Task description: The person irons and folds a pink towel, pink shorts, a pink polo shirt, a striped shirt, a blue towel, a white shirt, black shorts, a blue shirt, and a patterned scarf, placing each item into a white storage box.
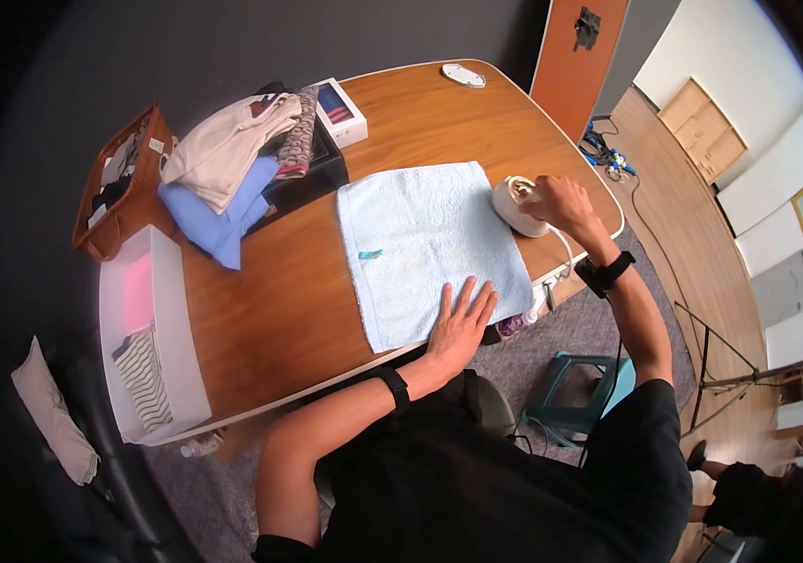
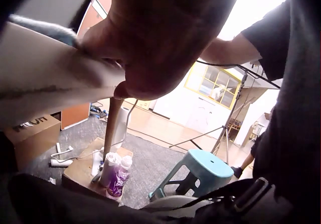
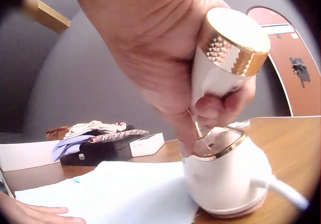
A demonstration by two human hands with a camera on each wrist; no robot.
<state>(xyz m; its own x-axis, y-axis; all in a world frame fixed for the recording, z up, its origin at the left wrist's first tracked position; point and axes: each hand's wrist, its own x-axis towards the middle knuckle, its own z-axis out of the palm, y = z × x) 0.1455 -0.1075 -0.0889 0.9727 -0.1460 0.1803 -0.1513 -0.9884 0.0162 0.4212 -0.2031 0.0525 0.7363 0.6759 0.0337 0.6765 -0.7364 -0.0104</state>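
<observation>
A light blue towel lies spread on the wooden table, with a small teal tag on its left part. My left hand rests flat on the towel's front edge, fingers spread. At the towel's right side, my right hand grips the handle of a white handheld steam iron with gold trim. Its handle stands up from the base, fingers curled round it. The iron's base sits at the towel's edge, partly over bare wood, and a white cord leaves its side.
Left on the table are folded clothes on a black box, a brown basket, a white bin and a white box. A white oval plate lies at the back. A teal stool stands below.
</observation>
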